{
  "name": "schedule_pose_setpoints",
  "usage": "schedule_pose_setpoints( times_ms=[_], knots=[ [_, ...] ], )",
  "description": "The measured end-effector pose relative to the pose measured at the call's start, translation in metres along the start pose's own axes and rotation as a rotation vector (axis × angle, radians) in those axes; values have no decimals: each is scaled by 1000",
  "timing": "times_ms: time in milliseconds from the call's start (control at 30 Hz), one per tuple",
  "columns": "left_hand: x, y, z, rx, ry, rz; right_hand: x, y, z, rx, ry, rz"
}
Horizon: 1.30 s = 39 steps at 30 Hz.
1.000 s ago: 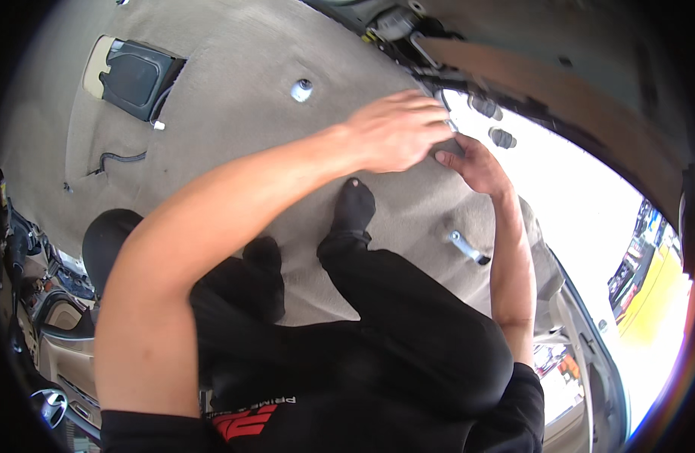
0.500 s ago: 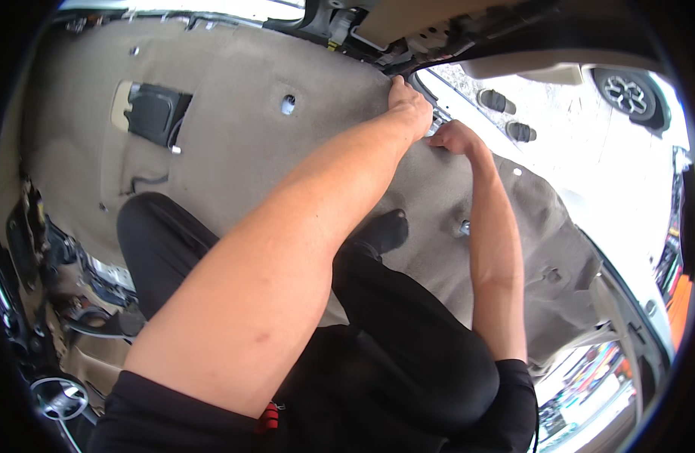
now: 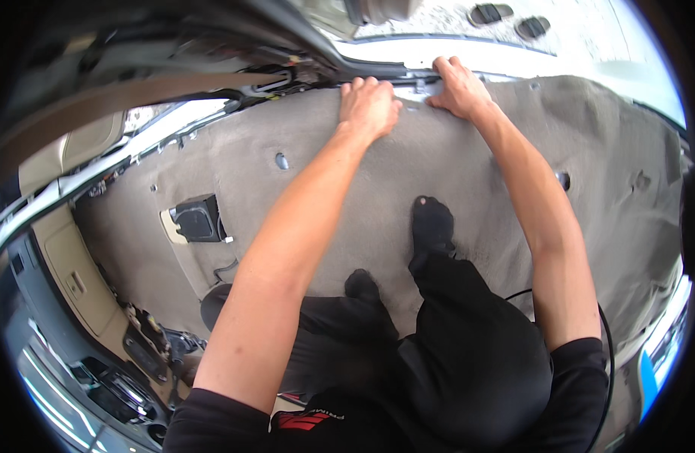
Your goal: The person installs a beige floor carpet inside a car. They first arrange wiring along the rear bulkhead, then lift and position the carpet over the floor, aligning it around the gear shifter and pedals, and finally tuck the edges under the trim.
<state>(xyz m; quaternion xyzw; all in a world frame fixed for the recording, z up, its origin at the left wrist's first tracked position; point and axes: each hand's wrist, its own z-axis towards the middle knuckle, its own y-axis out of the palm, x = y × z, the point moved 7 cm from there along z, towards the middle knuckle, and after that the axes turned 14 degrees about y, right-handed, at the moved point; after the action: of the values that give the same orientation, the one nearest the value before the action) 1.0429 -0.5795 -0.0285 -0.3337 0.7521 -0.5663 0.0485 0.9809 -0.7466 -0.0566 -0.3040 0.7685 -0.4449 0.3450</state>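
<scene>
A grey-brown car floor carpet [image 3: 317, 226] spreads under me, its far edge running along the door sill [image 3: 419, 84]. At that edge my left hand [image 3: 370, 107] has its fingers curled over the carpet beside the black rubber door seal [image 3: 366, 69]. To its right, my right hand [image 3: 459, 89] reaches onto the sill. Its fingertips rest on the metal and its thumb is apart, near the carpet edge. Between the two hands a strip of bare sill shows. What lies under the left fingers is hidden.
A black box-like unit [image 3: 199, 219] pokes through a carpet cutout at left. The beige and dark dashboard [image 3: 83, 294] stands along the left side. Above left hangs a trim-covered door pillar [image 3: 181, 90]. Sandals [image 3: 489, 13] lie on the ground outside. My socked foot [image 3: 432, 223] presses on the carpet.
The view has turned, so the sill now runs across the top. My hands have moved slightly apart along the carpet edge. The right hand's fingers have opened from a closed grip.
</scene>
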Motion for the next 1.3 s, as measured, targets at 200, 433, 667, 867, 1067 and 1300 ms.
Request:
schedule_pose_setpoints(
  times_ms=[200, 433, 667, 867, 1067, 1300],
  knots=[
    [-10, 10, -2, 241, 52, 20, -21, 10, 1, 20, -295, -164],
    [-14, 20, -2, 471, 155, 7, -5, 15, 3, 150, -476, -98],
    [-10, 51, 11, 509, 116, 31, 0, 11, 0, 223, -517, 2],
    [-14, 47, 13, 547, 98, -2, 3, -1, 4, 41, -44, -96],
    [-12, 43, 14, 539, 92, 9, 3, 5, 14, -279, 114, -158],
    [-1, 32, 18, 316, -56, -88, 11, -2, -1, -57, -22, 8]
  ],
)
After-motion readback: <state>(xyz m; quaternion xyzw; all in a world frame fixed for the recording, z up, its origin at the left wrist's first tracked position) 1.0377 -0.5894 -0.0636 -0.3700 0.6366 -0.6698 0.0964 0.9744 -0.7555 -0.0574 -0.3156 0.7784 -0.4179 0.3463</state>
